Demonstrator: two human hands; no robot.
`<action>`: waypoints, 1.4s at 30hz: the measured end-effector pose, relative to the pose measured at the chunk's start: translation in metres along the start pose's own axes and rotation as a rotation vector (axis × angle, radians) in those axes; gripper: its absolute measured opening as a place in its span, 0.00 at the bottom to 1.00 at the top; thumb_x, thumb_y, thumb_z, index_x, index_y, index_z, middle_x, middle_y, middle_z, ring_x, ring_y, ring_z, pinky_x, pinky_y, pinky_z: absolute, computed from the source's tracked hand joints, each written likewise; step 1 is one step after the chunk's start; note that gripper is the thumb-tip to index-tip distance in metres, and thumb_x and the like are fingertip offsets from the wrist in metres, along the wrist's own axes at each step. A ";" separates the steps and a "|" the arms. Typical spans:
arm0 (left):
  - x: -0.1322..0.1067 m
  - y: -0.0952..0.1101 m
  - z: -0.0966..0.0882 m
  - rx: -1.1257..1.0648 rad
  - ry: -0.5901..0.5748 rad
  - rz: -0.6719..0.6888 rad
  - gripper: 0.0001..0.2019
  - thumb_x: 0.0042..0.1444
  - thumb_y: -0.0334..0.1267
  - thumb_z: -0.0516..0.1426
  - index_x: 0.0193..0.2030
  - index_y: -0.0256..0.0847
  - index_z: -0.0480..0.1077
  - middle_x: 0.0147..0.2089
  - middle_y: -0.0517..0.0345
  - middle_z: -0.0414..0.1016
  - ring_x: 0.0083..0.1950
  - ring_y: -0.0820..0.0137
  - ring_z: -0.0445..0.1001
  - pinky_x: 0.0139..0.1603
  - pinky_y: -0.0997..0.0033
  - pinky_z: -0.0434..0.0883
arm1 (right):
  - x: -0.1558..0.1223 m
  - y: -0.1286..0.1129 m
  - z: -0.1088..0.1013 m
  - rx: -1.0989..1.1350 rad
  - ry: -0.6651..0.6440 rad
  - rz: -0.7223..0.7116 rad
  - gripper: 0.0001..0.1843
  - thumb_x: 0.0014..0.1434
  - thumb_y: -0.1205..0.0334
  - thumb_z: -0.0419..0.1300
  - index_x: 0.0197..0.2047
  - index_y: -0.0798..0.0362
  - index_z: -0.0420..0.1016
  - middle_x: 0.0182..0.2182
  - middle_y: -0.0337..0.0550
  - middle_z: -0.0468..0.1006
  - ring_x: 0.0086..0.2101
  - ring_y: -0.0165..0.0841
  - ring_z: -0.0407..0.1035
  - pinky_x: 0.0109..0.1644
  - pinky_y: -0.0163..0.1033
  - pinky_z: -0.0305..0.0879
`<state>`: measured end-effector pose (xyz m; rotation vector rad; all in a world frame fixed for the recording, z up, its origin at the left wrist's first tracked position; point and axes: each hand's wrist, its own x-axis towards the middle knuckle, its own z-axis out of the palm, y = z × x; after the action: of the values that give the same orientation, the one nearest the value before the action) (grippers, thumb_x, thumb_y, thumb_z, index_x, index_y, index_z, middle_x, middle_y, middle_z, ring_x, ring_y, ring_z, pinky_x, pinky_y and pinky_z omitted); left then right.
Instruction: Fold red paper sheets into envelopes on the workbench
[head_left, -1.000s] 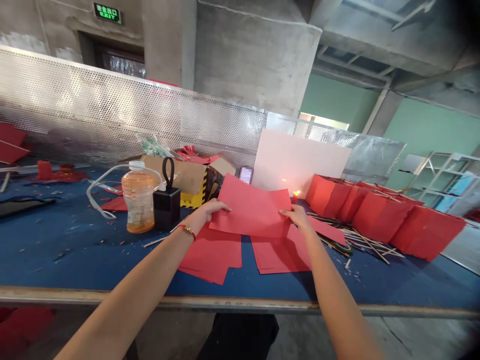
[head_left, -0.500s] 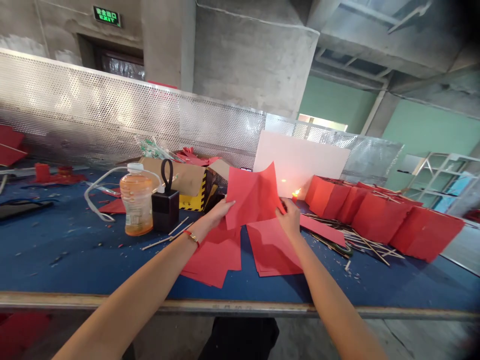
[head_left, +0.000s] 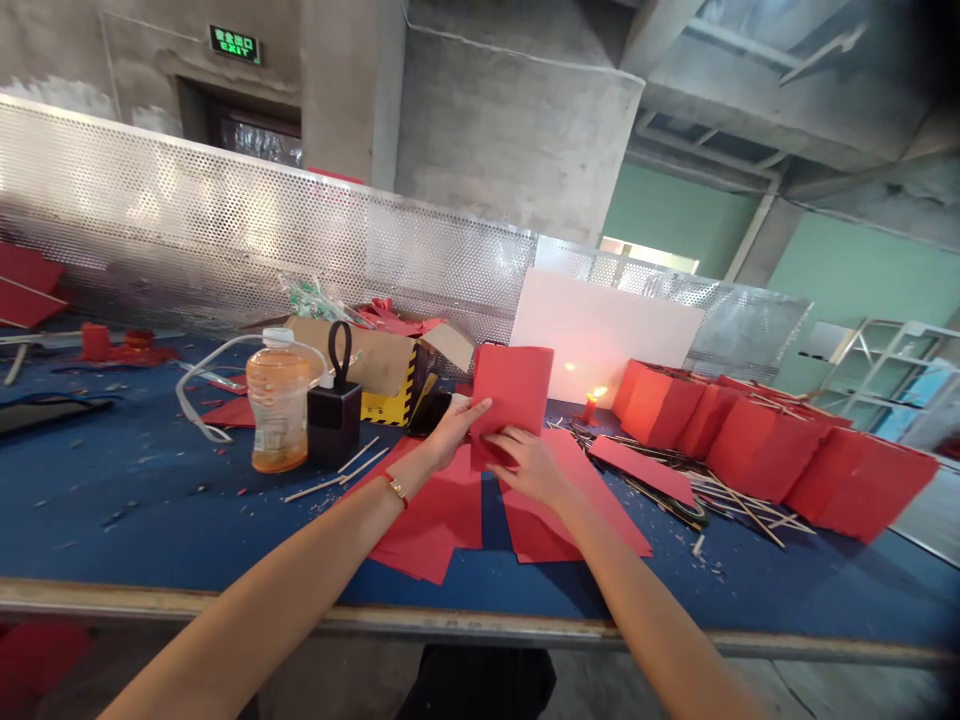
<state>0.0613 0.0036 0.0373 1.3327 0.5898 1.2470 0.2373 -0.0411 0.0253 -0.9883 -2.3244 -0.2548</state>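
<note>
A folded sheet of red paper (head_left: 514, 380) stands upright above the table between my two hands. My left hand (head_left: 455, 428) pinches its left edge, thumb on the near face. Lower down, my right hand (head_left: 531, 465) is closed on the sheet, its fingers against the near face; the fingertips partly overlap the paper. Beneath my left forearm lies a loose stack of red sheets (head_left: 435, 515). Another stack of red sheets (head_left: 577, 500) rests under my right hand and forearm.
At left stand an orange drink bottle (head_left: 277, 400) and a black power bank (head_left: 334, 425), with a cardboard box (head_left: 386, 365) behind. A lit red candle (head_left: 590, 408) burns before a white board (head_left: 600, 325). Thin sticks (head_left: 739, 500) and red paper boxes (head_left: 765, 445) lie right.
The open, curved sheet is now folded narrower and upright. My right hand has moved left from the sheet's right edge to its lower front; my left hand keeps hold of the left side.
</note>
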 end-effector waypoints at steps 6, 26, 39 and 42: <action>0.005 -0.005 -0.002 0.070 0.159 0.060 0.30 0.33 0.60 0.69 0.35 0.35 0.77 0.37 0.50 0.81 0.38 0.60 0.78 0.41 0.62 0.72 | -0.001 0.008 -0.010 0.073 0.366 0.164 0.14 0.64 0.49 0.55 0.41 0.50 0.73 0.36 0.47 0.75 0.42 0.40 0.69 0.48 0.45 0.65; -0.008 0.007 0.007 -0.133 -0.014 -0.124 0.22 0.41 0.45 0.71 0.43 0.40 0.76 0.44 0.51 0.82 0.41 0.60 0.81 0.46 0.62 0.75 | 0.007 0.011 0.003 1.098 0.647 0.720 0.25 0.39 0.52 0.73 0.40 0.53 0.77 0.36 0.45 0.81 0.31 0.37 0.74 0.34 0.40 0.69; -0.004 -0.012 0.005 -0.087 -0.047 -0.045 0.24 0.44 0.48 0.69 0.47 0.40 0.76 0.51 0.47 0.80 0.48 0.58 0.79 0.51 0.58 0.74 | 0.006 0.011 0.003 1.022 0.636 0.761 0.24 0.39 0.48 0.72 0.37 0.55 0.77 0.36 0.49 0.82 0.32 0.40 0.75 0.34 0.41 0.70; -0.005 -0.012 0.006 -0.106 -0.056 -0.018 0.25 0.45 0.48 0.69 0.49 0.40 0.75 0.52 0.47 0.79 0.47 0.59 0.79 0.51 0.58 0.74 | 0.007 0.012 0.002 1.020 0.628 0.752 0.24 0.39 0.49 0.72 0.37 0.54 0.77 0.37 0.49 0.82 0.33 0.41 0.75 0.35 0.41 0.71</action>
<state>0.0694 -0.0007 0.0258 1.2665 0.4892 1.2060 0.2410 -0.0279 0.0270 -0.9357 -1.1103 0.7437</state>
